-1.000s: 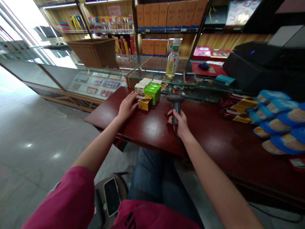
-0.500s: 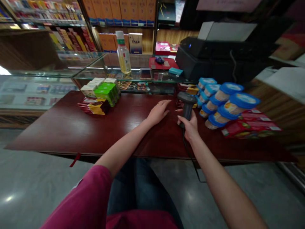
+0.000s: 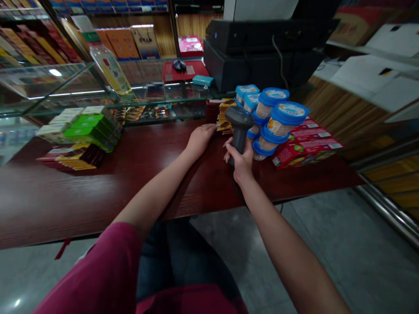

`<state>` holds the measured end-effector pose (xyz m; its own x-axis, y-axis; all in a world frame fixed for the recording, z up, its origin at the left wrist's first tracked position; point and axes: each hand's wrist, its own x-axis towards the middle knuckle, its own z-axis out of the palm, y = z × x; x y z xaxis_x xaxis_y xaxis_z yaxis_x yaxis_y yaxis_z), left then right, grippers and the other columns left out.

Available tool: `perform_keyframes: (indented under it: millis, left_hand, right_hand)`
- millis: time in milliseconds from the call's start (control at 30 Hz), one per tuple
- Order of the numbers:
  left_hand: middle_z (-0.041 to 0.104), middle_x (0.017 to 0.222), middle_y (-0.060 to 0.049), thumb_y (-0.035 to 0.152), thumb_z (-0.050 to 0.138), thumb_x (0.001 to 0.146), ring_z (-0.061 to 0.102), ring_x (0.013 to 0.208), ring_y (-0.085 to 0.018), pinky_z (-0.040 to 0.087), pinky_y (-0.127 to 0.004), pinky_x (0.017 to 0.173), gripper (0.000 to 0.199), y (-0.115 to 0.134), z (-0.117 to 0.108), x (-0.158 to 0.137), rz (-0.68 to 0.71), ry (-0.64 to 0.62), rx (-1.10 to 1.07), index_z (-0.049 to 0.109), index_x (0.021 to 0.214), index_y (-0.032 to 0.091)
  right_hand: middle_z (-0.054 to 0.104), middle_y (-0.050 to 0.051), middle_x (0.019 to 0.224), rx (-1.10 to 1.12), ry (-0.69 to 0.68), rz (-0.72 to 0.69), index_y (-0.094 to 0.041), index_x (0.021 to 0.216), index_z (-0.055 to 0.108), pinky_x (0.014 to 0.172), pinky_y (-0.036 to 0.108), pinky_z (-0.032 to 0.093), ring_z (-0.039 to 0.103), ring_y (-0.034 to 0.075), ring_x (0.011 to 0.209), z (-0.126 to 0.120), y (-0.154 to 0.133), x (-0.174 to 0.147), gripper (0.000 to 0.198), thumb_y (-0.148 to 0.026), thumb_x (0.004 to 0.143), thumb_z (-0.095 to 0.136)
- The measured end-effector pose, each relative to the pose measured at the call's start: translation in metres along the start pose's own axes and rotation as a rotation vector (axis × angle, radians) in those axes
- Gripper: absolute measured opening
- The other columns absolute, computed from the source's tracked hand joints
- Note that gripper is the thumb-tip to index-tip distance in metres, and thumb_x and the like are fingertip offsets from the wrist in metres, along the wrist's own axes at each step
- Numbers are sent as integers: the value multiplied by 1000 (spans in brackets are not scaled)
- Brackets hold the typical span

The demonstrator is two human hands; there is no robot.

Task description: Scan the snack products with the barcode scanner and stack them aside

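Note:
My right hand (image 3: 241,159) is wrapped round the handle of a dark grey barcode scanner (image 3: 240,124), which stands upright with its head at the top. A black cable runs down from the handle. My left hand (image 3: 201,138) reaches out over the table with its fingers stretched, the tips at the near edge of a stack of brown and yellow flat packets (image 3: 222,114). Whether the fingertips touch a packet I cannot tell. Right behind the scanner stand blue-lidded tubs (image 3: 274,117), several of them stacked in pairs.
Red boxes (image 3: 306,146) lie right of the tubs on the dark red table (image 3: 147,187). At left are green and white packs (image 3: 88,128) and another pile of packets (image 3: 73,156). A bottle (image 3: 109,65) stands on the glass counter, with a black machine (image 3: 262,56) behind.
The view has swung to the right. My left hand has moved from bare table to the edge of the right-hand packets. My right hand still holds the scanner.

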<state>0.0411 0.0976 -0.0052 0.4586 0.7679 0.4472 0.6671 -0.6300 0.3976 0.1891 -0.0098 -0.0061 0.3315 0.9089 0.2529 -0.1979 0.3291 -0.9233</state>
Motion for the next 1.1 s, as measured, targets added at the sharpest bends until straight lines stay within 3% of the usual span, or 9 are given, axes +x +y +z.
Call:
perform_keyframes:
  millis: [100,200,300,400,600,733,833,967,1100]
  left_hand:
    - [76,133,-13,11,59,101,70,124,-27,51,-43,112,34,-17,-31,-27,-162,189,-82,75,130,18]
    - [81,118,-9,19,65,100,75,110,-25,57,-39,102,24,-35,-57,-52,-398,386,-359,80,119,17]
    - [83,106,-8,27,73,95,77,94,-22,62,-32,84,23,-46,-67,-69,-614,408,-747,81,112,15]
    - [83,102,-9,32,77,90,77,86,-20,63,-30,77,30,-50,-65,-76,-715,409,-949,81,113,13]
    - [83,99,-10,25,76,90,77,81,-18,62,-28,75,29,-50,-58,-73,-718,422,-993,80,115,11]
    - [82,114,-13,20,72,91,78,89,-18,62,-29,81,33,-48,-61,-73,-708,409,-1032,77,123,11]
    - [79,123,-14,15,72,91,78,96,-18,62,-27,83,43,-48,-69,-77,-784,395,-1096,70,134,12]
    - [78,126,-16,18,77,89,79,101,-22,63,-33,88,48,-54,-100,-100,-765,394,-1087,69,136,13]
    - [80,125,-10,20,72,92,76,114,-25,58,-38,105,31,-67,-165,-153,-476,504,-613,78,122,18]
  right_hand:
    - [59,-6,75,80,-81,84,-26,95,57,43,25,45,45,7,45,2,-11,-5,31,-38,77,79]
    - [58,-7,70,98,-230,171,-25,92,57,41,25,42,44,7,42,10,-19,-15,32,-41,78,81]
    - [58,-7,66,0,-351,218,-25,94,58,38,25,39,45,8,40,21,-20,-27,34,-43,79,83]
    - [58,-7,65,-127,-412,234,-24,98,60,37,24,38,47,8,41,28,-18,-35,38,-44,78,85]
    - [58,-7,67,-190,-449,261,-23,101,61,36,24,37,45,7,41,28,-19,-37,41,-48,79,84]
    - [59,-7,69,-177,-480,257,-22,103,62,38,23,38,46,7,42,28,-20,-36,43,-51,80,83]
    - [62,-6,69,-169,-462,252,-22,96,60,38,23,40,48,7,42,28,-19,-36,43,-52,77,86]
    - [64,-6,68,-172,-429,258,-22,94,61,39,24,43,48,8,40,34,-17,-37,44,-52,76,88]
    - [68,-3,72,-173,-473,262,-22,93,62,41,26,46,51,9,41,62,-11,-42,45,-53,75,89]
